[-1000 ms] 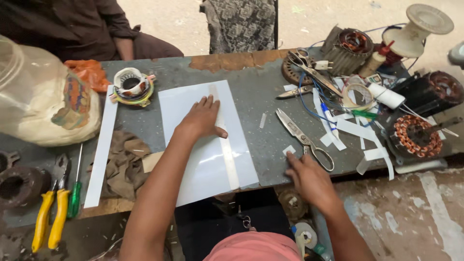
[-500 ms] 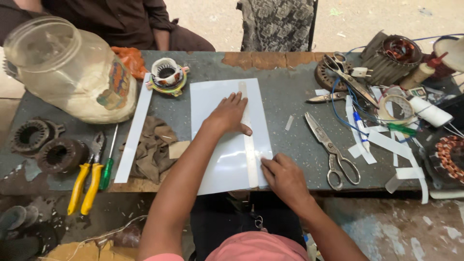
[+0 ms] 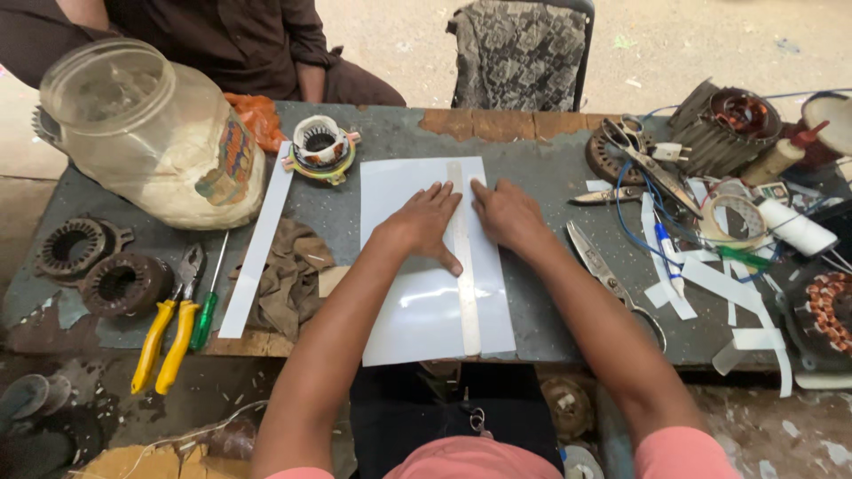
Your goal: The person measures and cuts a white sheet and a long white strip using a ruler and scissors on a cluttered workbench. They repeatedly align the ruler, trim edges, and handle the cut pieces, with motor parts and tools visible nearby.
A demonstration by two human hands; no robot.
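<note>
Both hands now flanking ruler [image 3: 463,266]

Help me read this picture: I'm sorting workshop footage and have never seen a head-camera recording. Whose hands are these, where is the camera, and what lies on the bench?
The camera sits on a person's head and looks down, so the two bare arms reaching up from the bottom edge are that person's own. The left hand and the right hand both lie flat on a white sheet spread on a worn grey workbench. Between them runs a long metal ruler, laid lengthwise on the sheet. Neither hand grips anything; the fingers simply press down.

Around the sheet: a large plastic jar on its side, yellow-handled pliers, a green screwdriver, a brown rag, scissors, cut white strips and round motor stators. Another person sits across the bench.
</note>
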